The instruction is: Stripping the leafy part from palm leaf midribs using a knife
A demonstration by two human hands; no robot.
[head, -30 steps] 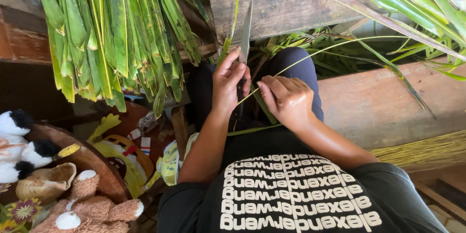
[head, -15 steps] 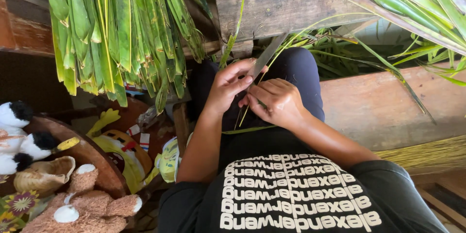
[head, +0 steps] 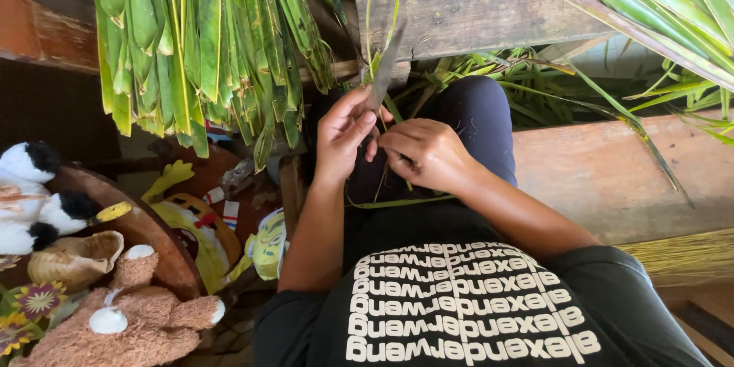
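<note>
Left hand is wrapped around a knife: fingers curled shut on the handle, grey blade pointing up and away from the body, tilted slightly right. Right hand sits just beside it, touching it at the fingertips, fingers pinched together on a thin leaf strip. The strip runs down from the pinch and curves across the lap as a pale green line; its upper end goes behind the hands, can't tell where it meets the blade. Both hands are over the person's lap, above the dark trousers, close to the knee

Around them:
- bundle of cut green leaves hangs top left, tips pointing down, well left of the knife
- long palm fronds come in from top right, above the wooden bench
- loose green trimmings lie in the gap between the bench and the plank behind the blade
- bunch of thin yellowish midribs lies at the right edge, below the bench
- lower left: round wooden tray with plush toys and a small woven basket, well apart from the hands

Person wears a black shirt with white lettering
</note>
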